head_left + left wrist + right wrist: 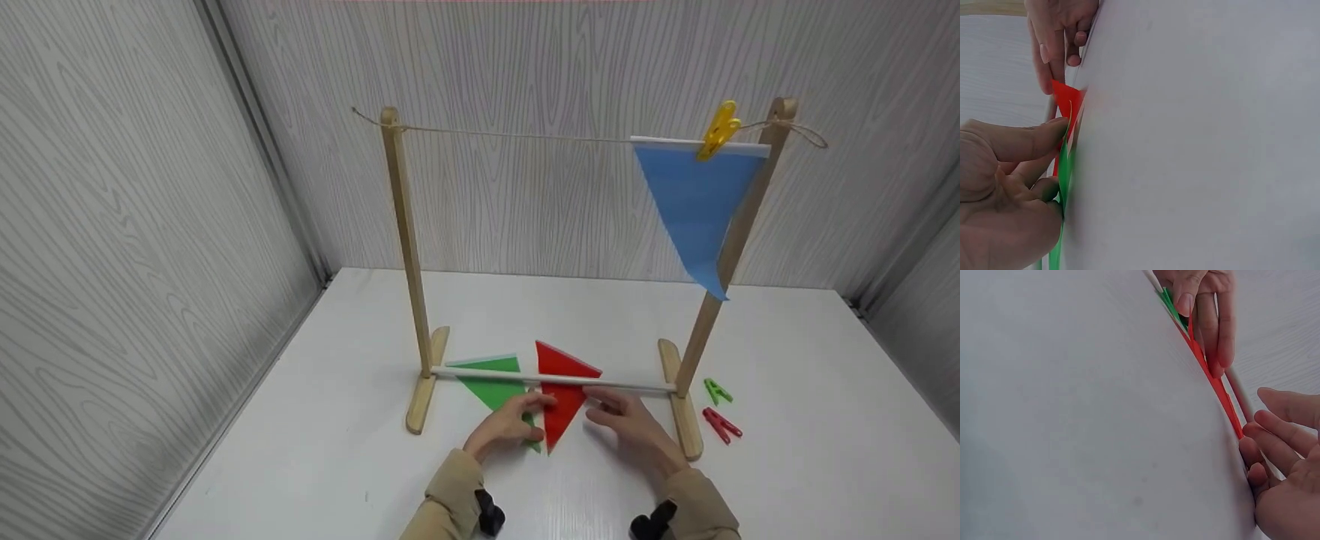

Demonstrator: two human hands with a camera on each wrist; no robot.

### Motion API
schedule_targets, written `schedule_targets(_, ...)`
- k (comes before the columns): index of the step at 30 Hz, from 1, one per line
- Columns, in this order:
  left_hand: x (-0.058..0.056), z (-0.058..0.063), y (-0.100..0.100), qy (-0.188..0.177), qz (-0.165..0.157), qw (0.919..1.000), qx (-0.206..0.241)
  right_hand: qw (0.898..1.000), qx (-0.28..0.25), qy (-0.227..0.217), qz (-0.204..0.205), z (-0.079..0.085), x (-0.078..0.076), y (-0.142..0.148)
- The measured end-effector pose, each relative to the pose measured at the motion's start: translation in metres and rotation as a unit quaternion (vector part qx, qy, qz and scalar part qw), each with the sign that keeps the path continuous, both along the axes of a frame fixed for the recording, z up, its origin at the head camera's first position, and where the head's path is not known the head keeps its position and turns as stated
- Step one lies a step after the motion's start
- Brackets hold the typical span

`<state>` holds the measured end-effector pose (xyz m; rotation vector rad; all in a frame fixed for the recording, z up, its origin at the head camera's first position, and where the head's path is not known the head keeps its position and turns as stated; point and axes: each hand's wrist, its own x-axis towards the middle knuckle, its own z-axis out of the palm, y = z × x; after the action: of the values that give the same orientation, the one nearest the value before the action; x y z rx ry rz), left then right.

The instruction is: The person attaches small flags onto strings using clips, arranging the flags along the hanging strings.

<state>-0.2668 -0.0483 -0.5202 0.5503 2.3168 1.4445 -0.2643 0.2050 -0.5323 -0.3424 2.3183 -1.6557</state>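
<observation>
A red triangular flag point(564, 394) lies on the table, with a green triangular flag point(491, 386) to its left, partly under my left hand point(511, 421). That hand's fingers rest on the red flag, while the thumb point(1050, 135) is at the flags' edges near their narrow ends, set apart from the fingers. My right hand point(630, 424) is at the red flag's right side, fingers loosely bent and fingertips point(1249, 430) right at its edge. A white crossbar point(630, 385) runs over both flags.
A wooden stand with left post point(406, 240) and right post point(739, 232) holds a string point(517, 135). A yellow clip point(720, 131) fastens a blue flag point(694, 202) on it. A green clip point(718, 391) and a red clip point(721, 425) lie right of the stand.
</observation>
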Motion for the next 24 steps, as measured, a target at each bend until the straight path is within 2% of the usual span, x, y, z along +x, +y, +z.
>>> schedule_targets(3, 0.0011, -0.0012, 0.0001, -0.009, 0.003, 0.9999, 0.014, 1.000, 0.015, 0.008, 0.002, -0.0005, 0.0020, 0.0002)
schedule_targets(10, 0.0007, -0.0023, -0.0007, -0.004, -0.005, 0.9992, 0.040, 0.998, 0.049, 0.041, -0.003, 0.0005, 0.0021, -0.0017)
schedule_targets(16, 0.0012, -0.0039, -0.0010, -0.005, 0.005, 0.9985, 0.054, 0.996, 0.064, 0.069, -0.003, -0.0022, 0.0008, -0.0013)
schedule_targets(21, 0.0020, -0.0042, -0.0008, -0.009, 0.012, 0.9981, 0.060, 0.993, 0.061, 0.102, 0.005, -0.0056, -0.0012, -0.0005)
schedule_targets(24, 0.0024, -0.0043, -0.0006, -0.003, 0.007, 0.9988, 0.049, 0.994, 0.044, 0.095, 0.002, -0.0053, -0.0005, -0.0005)
